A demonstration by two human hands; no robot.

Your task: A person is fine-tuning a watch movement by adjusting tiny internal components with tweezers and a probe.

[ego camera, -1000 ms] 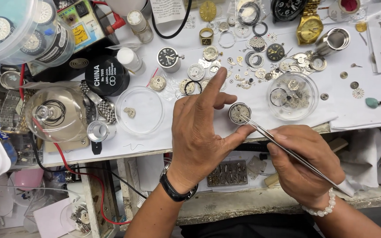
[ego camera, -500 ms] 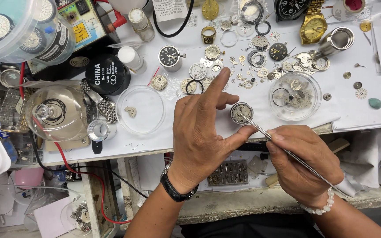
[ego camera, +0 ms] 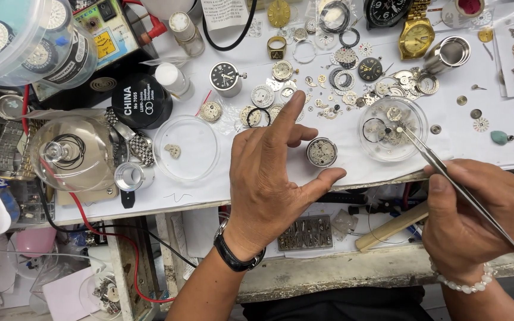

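Your right hand (ego camera: pixel 477 220) is pinching slim, springy tweezers (ego camera: pixel 447 172), tips dipping into the clear dish (ego camera: pixel 392 129), while your left hand (ego camera: pixel 269 178) is hovering with fingers released beside the small, fragile watch movement (ego camera: pixel 321 152), best gripped by its rim.

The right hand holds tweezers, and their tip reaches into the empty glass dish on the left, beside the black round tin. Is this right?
Not quite. In the head view the right hand holds the tweezers, but their tip reaches into the small glass dish on the right, which holds watch parts. The left dish is untouched.
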